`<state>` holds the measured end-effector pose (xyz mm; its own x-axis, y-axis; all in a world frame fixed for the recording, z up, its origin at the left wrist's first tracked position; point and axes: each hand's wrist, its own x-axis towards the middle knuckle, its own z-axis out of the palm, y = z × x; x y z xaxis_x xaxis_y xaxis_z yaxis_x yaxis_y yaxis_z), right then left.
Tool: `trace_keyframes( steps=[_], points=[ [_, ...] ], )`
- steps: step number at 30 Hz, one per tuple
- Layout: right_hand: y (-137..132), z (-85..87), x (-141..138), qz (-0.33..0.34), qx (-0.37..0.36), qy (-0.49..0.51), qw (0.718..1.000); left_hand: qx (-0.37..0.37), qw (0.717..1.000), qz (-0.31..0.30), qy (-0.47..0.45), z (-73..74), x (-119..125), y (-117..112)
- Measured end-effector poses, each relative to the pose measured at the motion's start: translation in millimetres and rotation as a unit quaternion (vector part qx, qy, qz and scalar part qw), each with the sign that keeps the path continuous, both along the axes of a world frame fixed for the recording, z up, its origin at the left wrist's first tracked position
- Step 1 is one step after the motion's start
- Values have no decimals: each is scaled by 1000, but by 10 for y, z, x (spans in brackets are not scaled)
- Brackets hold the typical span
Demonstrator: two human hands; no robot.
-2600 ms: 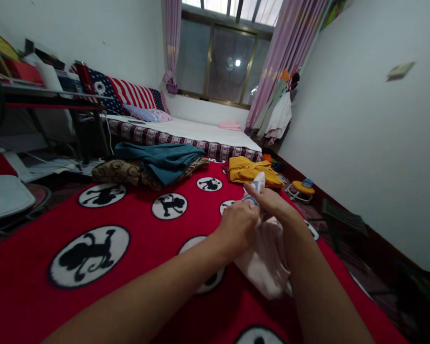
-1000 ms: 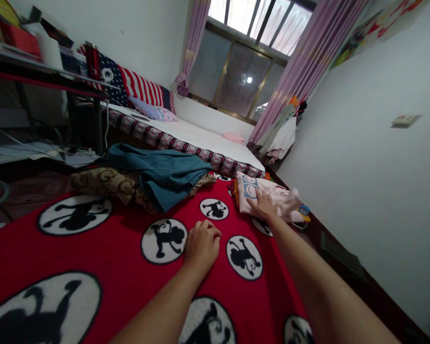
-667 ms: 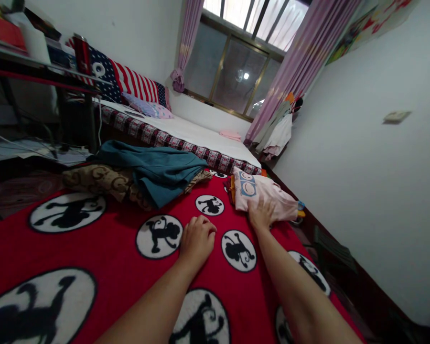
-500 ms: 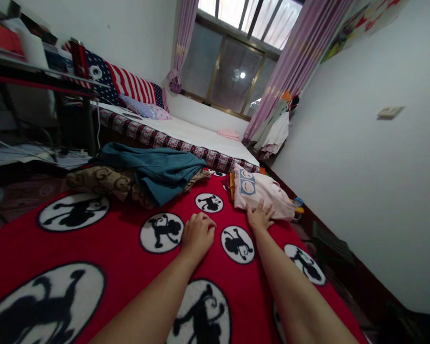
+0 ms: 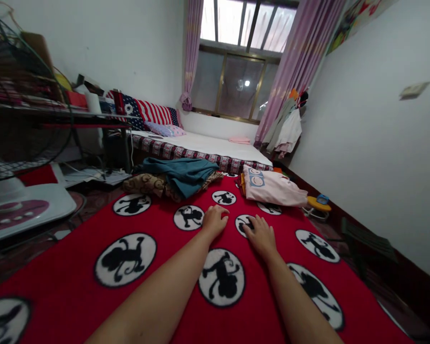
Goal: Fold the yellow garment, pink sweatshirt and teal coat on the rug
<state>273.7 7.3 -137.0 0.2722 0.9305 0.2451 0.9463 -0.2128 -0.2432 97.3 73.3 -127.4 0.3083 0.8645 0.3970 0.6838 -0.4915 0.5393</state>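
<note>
A red blanket (image 5: pixel 175 258) with black monkey figures in white circles lies spread out under both arms. My left hand (image 5: pixel 215 220) rests on it palm down, fingers loosely bent and holding nothing. To its right, my right hand (image 5: pixel 261 235) lies on the blanket with its fingers apart, partly over one white circle. Just beyond the right hand is a folded pale pink garment (image 5: pixel 277 188) with a blue smiley print, not touched by either hand. A crumpled teal cloth (image 5: pixel 184 169) sits on a brown patterned cloth (image 5: pixel 148 184) beyond my left hand.
A bed (image 5: pixel 208 143) with a white top and cushions stands under the window. On the left are a cluttered desk (image 5: pixel 89 112) and a wire-caged fan (image 5: pixel 25 100). A yellow stool (image 5: pixel 318 204) and a dark folding stool (image 5: pixel 367 239) stand by the right wall.
My right hand has come away from the pink garment and drawn back onto the blanket. The left hand stays on the blanket. The view has turned left and levelled, bringing the fan into sight.
</note>
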Motion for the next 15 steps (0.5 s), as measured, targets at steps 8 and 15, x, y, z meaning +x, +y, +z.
trace_keyframes(
  steps=[8, 15],
  points=[
    [-24, 2, 112, 53, 135, 125, 982, 58, 988, -108, 93, 141, -63, -139],
    [-43, 54, 63, 44, 138, 114, 983, 159, 977, 95, 108, 1167, -753, 828]
  ],
)
